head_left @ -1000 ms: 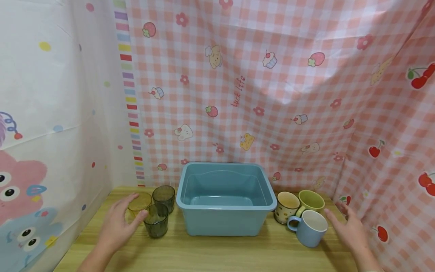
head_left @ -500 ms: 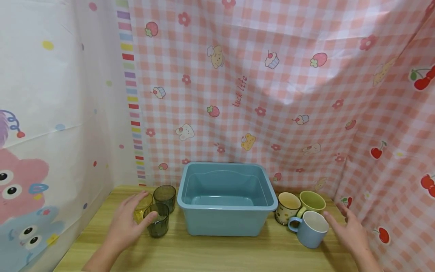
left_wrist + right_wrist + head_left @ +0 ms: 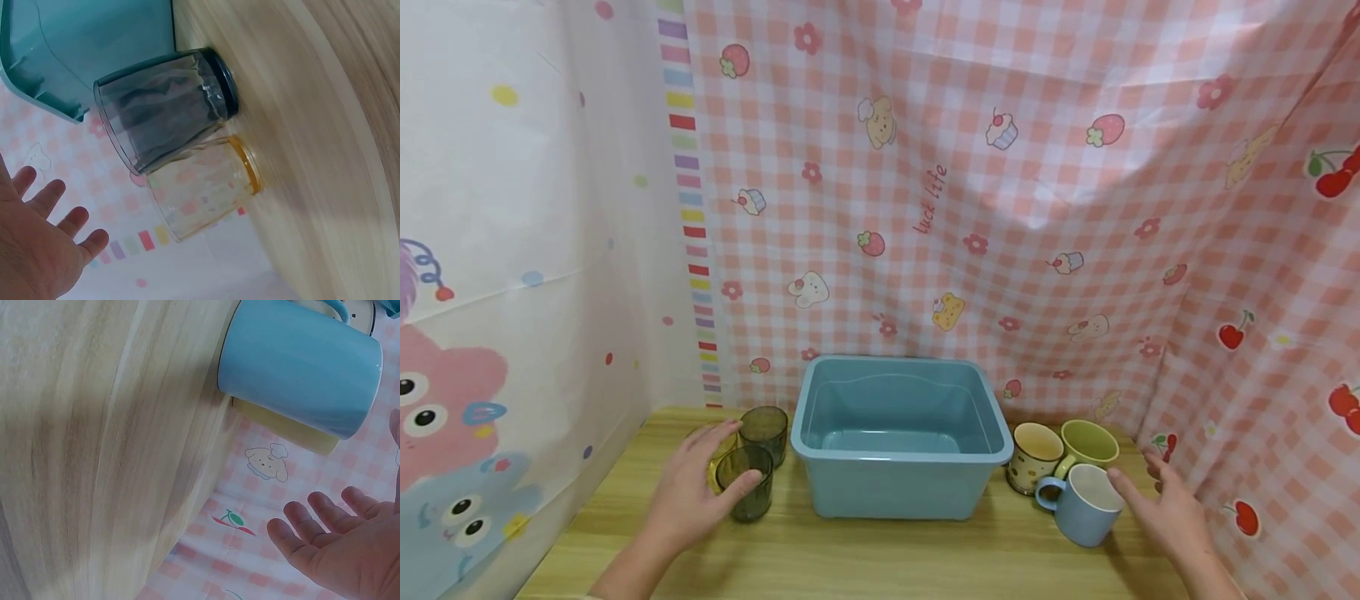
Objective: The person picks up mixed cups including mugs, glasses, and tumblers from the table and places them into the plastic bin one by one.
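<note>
Smoky, rippled tumblers (image 3: 751, 492) and an amber glass (image 3: 200, 187) stand toward the back left corner of the tabletop (image 3: 887, 560), the left hand (image 3: 691, 492) beside them, fingers wide; near the right edge, the right hand (image 3: 1168, 507), likewise spread, is beside a smooth blue mug (image 3: 1086, 512) (cylindrical, loop-handled).

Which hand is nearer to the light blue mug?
Right. The right hand is just right of the light blue mug; the left hand is by the glasses, left of the teal bin.

Head: I look forward and down over tub (image 3: 898, 492) and table (image 3: 865, 558).
Left wrist: close, sideways; yellow glass (image 3: 200, 190) shared with head.
Right wrist: close, sideways; blue mug (image 3: 300, 365) shared with head.
</note>
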